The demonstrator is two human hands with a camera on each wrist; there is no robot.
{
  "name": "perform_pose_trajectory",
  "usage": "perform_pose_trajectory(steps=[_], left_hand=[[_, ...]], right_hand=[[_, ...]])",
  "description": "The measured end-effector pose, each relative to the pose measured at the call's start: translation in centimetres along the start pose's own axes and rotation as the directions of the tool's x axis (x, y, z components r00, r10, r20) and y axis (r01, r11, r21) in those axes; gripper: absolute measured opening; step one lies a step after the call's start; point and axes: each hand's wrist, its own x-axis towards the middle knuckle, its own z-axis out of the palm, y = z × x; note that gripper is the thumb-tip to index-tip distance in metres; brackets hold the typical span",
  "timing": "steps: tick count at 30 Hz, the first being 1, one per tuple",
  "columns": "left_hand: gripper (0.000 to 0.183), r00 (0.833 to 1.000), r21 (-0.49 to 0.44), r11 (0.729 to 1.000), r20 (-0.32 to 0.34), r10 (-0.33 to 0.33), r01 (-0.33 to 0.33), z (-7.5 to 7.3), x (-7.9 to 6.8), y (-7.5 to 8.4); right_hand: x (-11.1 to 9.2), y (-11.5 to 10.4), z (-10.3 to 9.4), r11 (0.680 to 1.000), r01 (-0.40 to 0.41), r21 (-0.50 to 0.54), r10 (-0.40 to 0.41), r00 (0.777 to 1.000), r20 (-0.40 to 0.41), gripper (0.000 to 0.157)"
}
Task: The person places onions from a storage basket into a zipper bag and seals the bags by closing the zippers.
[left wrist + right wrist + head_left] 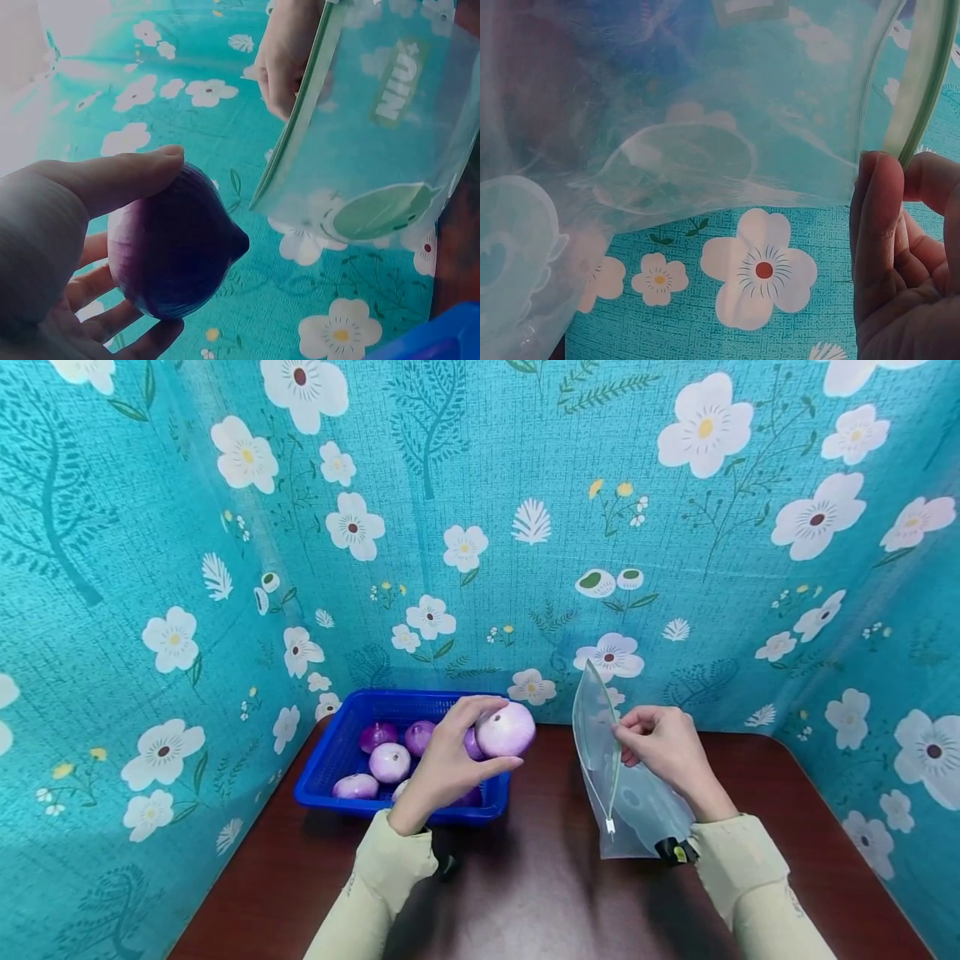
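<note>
My left hand [448, 758] grips a purple onion [507, 730] between thumb and fingers, above the right end of a blue basket [318, 768]. In the left wrist view the onion [176, 244] shows its pointed tip toward the bag. My right hand [666, 747] pinches the rim of a clear zip bag [645, 810], whose mouth gapes toward the left. A white slider sits low on its zip edge. Seen from the right wrist, thumb and fingers [881, 217] hold the green-edged rim. Printed figures and letters mark the bag [375, 150].
Several more purple onions [390, 763] lie in the basket, some partly hidden by my left hand. Basket and bag stand on a dark brown table [540, 893]. A teal flowered cloth [495, 527] hangs behind the table and along both sides.
</note>
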Motion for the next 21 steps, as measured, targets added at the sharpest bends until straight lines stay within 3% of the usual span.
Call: perform_pose_trajectory(steps=[8,15,21], left_hand=[[0.068,1.0,-0.036,0.999,0.011,0.014,-0.014,1.3,0.6,1.0],[0.068,0.996,-0.093,0.993,0.039,0.074,-0.071,4.4,2.3,1.9],[0.068,0.99,-0.043,0.994,0.099,0.101,-0.097,6.4,3.3,2.6]], right_hand=[[0.0,0.1,0.1,1.0,-0.004,0.013,0.004,1.0,0.009,0.015],[0.0,-0.1,0.2,1.0,0.002,0.006,-0.002,1.0,0.007,0.014],[0.1,-0.2,0.2,1.0,-0.004,0.022,0.003,1.0,0.022,0.016]])
